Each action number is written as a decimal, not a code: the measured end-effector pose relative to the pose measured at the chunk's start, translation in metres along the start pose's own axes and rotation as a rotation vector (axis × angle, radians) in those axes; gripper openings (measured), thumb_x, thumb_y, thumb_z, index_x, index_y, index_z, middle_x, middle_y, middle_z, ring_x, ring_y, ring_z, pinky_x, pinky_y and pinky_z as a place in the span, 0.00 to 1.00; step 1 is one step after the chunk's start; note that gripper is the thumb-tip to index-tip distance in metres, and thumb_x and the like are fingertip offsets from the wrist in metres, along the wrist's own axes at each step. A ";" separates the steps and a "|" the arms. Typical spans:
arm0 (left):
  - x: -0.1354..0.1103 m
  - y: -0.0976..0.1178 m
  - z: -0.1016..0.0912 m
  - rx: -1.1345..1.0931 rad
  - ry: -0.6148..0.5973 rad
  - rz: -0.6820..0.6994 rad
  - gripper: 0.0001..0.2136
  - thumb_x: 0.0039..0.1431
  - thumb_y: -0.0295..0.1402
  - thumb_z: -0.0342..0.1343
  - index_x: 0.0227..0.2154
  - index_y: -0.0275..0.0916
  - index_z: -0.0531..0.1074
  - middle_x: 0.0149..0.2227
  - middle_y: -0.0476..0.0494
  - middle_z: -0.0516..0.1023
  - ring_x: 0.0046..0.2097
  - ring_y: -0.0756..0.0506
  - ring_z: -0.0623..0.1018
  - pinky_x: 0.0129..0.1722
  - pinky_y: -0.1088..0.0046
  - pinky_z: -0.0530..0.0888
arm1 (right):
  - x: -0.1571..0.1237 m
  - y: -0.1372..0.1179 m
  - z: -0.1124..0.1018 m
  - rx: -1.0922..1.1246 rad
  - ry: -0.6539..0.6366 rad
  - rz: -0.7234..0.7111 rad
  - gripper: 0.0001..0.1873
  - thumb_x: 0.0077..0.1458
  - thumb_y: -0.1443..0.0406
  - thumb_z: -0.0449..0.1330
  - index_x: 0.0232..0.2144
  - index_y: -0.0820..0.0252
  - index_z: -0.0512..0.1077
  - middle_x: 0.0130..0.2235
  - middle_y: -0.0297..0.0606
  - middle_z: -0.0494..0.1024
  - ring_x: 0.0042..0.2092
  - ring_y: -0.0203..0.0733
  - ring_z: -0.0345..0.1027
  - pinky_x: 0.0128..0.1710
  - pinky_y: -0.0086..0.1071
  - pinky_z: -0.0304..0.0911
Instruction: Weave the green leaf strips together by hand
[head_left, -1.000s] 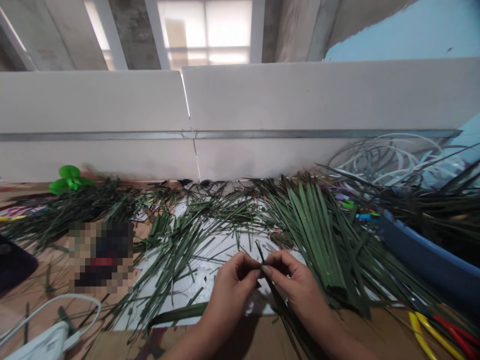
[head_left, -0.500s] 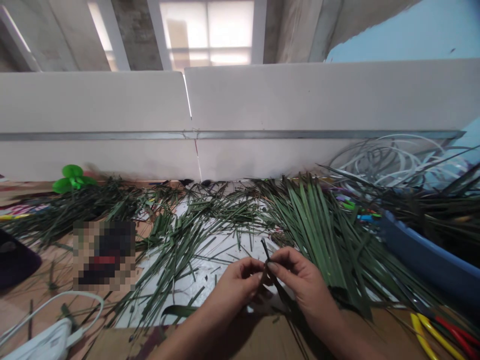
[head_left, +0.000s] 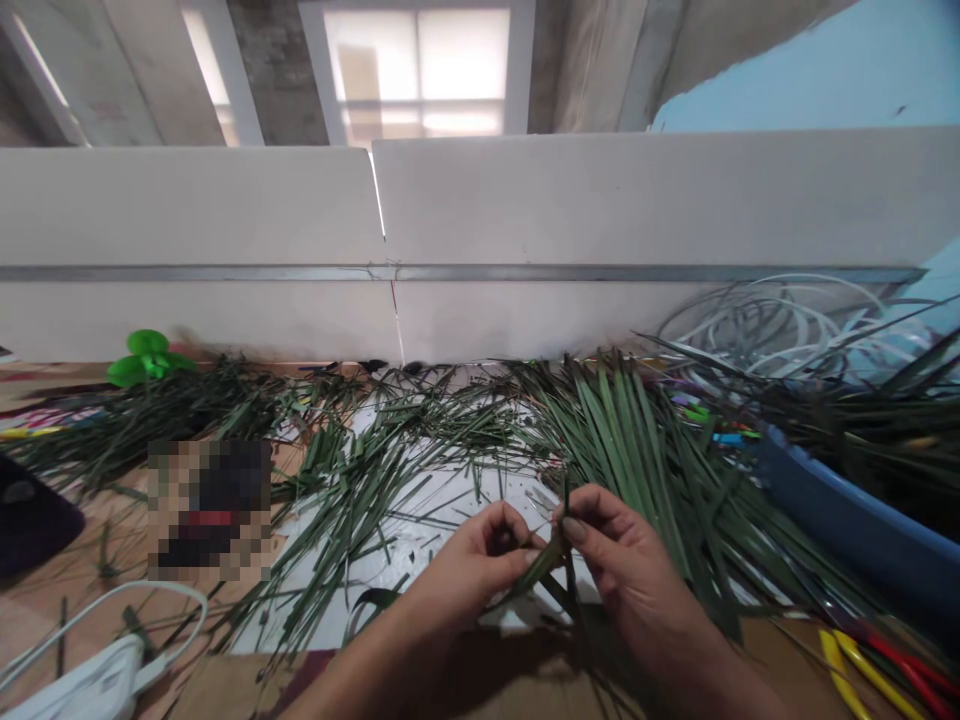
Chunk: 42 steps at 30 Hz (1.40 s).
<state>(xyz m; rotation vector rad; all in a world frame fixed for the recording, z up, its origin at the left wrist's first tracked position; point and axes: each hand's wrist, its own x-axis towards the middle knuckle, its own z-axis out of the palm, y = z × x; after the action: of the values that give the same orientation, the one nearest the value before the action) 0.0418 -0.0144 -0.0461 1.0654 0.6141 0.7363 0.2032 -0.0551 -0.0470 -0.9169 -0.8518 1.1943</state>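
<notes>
Between my two hands, near the bottom middle, is a folded green leaf strip. My left hand pinches its left side between thumb and fingers. My right hand grips it at the right, and a short end sticks up beside the thumb. Loose strips hang down below the fingers. Just right of my hands lies a bundle of long green leaves. Thin cut strips are scattered on the white surface to the left.
A blue basin stands at the right, with dark leaves beyond it. Yellow-handled pliers lie at the lower right. A white power strip is at the lower left, a green fan at the back left. Coiled white bands lean against the pale panel.
My right hand has shifted slightly right, away from the left. The leaf strip is now turned and shows a wider folded part between the hands.
</notes>
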 end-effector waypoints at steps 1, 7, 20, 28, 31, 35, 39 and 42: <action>0.001 0.004 -0.003 0.002 -0.001 0.023 0.21 0.40 0.42 0.73 0.26 0.39 0.66 0.28 0.49 0.73 0.29 0.51 0.71 0.31 0.75 0.64 | 0.000 -0.002 0.000 0.014 0.003 -0.003 0.14 0.42 0.58 0.74 0.27 0.56 0.75 0.27 0.32 0.74 0.30 0.38 0.66 0.32 0.31 0.63; -0.005 0.031 -0.013 0.094 -0.004 0.130 0.18 0.46 0.42 0.69 0.31 0.39 0.67 0.30 0.49 0.74 0.33 0.47 0.75 0.36 0.72 0.68 | 0.000 -0.008 0.001 0.059 0.039 0.015 0.14 0.41 0.58 0.74 0.27 0.54 0.75 0.29 0.33 0.76 0.32 0.41 0.67 0.33 0.33 0.65; -0.017 0.076 -0.051 0.876 0.158 0.254 0.14 0.59 0.45 0.55 0.30 0.39 0.78 0.30 0.47 0.76 0.35 0.45 0.71 0.36 0.72 0.66 | 0.014 -0.022 -0.015 0.112 0.149 -0.061 0.18 0.35 0.59 0.77 0.29 0.54 0.76 0.30 0.32 0.77 0.30 0.38 0.69 0.29 0.29 0.66; -0.025 0.090 -0.059 0.767 0.159 0.230 0.15 0.58 0.46 0.57 0.28 0.39 0.77 0.27 0.48 0.74 0.31 0.47 0.69 0.32 0.73 0.64 | 0.017 -0.023 -0.021 0.136 0.142 -0.043 0.18 0.33 0.61 0.78 0.28 0.53 0.76 0.29 0.29 0.77 0.29 0.35 0.68 0.28 0.26 0.64; -0.031 0.098 -0.060 0.747 0.156 0.214 0.11 0.55 0.42 0.60 0.29 0.39 0.76 0.25 0.51 0.70 0.27 0.50 0.64 0.28 0.75 0.60 | 0.016 -0.023 -0.021 0.134 0.123 -0.047 0.18 0.34 0.61 0.78 0.28 0.53 0.76 0.29 0.29 0.76 0.29 0.34 0.68 0.29 0.26 0.64; -0.038 0.108 -0.066 0.843 0.173 0.175 0.09 0.54 0.40 0.60 0.31 0.40 0.75 0.24 0.53 0.69 0.26 0.51 0.62 0.27 0.75 0.59 | 0.016 -0.024 -0.021 0.080 0.099 -0.075 0.17 0.36 0.59 0.77 0.28 0.54 0.76 0.29 0.31 0.76 0.29 0.36 0.67 0.29 0.28 0.63; -0.036 0.107 -0.070 1.073 0.297 0.295 0.05 0.55 0.36 0.59 0.28 0.40 0.75 0.26 0.50 0.73 0.30 0.48 0.68 0.30 0.74 0.61 | 0.014 -0.023 -0.019 -0.049 0.039 -0.118 0.16 0.39 0.57 0.75 0.26 0.56 0.75 0.27 0.32 0.74 0.29 0.37 0.65 0.30 0.29 0.63; -0.030 0.096 -0.064 1.203 0.326 0.387 0.04 0.56 0.34 0.58 0.29 0.41 0.76 0.27 0.48 0.76 0.30 0.47 0.70 0.31 0.74 0.62 | 0.012 -0.019 -0.018 -0.130 -0.030 -0.132 0.13 0.44 0.57 0.73 0.28 0.57 0.75 0.27 0.32 0.74 0.30 0.37 0.66 0.31 0.29 0.63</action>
<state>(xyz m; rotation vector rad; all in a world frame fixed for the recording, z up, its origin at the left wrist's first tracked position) -0.0472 0.0257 0.0225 2.2366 1.2127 0.8854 0.2285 -0.0479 -0.0355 -0.9345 -1.0078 1.0505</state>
